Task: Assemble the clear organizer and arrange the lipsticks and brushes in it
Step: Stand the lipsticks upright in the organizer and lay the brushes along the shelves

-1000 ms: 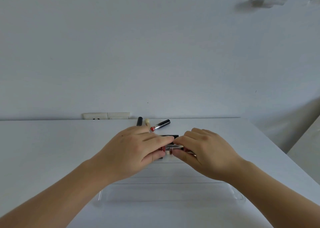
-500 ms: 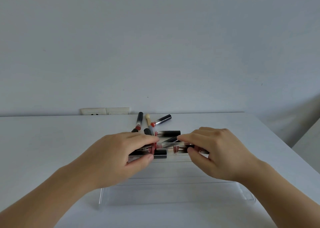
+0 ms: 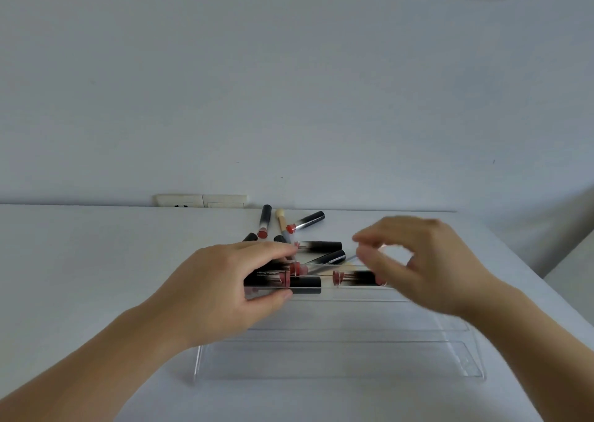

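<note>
— Why is the left hand (image 3: 225,288) clamped on that lipstick (image 3: 291,285)?

— Seating it in the clear organizer's (image 3: 337,357) far row, at twelve o'clock.

— And the right hand (image 3: 427,267)?

— Blurred; fingers look apart, just above another tube (image 3: 356,277). More lipsticks (image 3: 308,221) and a brush (image 3: 283,222) wait beyond.
</note>
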A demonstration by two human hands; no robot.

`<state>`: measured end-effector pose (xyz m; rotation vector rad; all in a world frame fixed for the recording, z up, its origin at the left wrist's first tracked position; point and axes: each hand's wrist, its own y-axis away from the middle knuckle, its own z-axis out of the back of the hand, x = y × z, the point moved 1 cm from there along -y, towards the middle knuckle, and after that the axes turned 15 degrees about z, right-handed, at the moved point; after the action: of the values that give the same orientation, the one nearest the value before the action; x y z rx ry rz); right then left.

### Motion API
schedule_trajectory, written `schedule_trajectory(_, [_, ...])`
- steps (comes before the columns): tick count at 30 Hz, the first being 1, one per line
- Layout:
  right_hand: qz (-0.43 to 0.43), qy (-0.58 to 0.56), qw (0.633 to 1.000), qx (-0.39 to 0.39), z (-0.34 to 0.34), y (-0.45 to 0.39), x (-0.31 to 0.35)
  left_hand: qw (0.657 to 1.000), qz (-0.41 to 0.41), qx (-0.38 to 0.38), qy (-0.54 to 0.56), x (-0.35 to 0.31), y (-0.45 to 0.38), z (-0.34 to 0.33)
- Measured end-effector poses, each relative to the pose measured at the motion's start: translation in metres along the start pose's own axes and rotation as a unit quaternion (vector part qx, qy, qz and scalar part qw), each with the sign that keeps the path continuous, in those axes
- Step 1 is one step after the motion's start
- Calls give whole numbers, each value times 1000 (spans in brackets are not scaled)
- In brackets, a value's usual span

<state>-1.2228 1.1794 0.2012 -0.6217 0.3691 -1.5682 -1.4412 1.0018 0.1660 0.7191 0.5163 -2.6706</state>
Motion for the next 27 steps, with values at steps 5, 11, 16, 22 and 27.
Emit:
schedule_trajectory(5, [-72, -6, 980, 184, -4, -56, -41, 999, -10, -15, 29, -3, -3, 4])
schedule_trajectory(11, [-65, 15, 923, 379, -55, -89, -76, 986, 37, -56, 154, 9, -19, 18])
schedule_trajectory(16, [-70, 33, 906, 416, -75, -94, -81, 979, 196, 44, -43, 43, -75, 23])
schedule_trajectory(22, [-50, 55, 906, 417, -75, -92, -79, 941, 224, 156, -201, 60, -95, 3])
schedule_trajectory(27, [-76, 15, 909, 410, -79, -86, -86, 949, 213, 124, -198, 66, -93, 0])
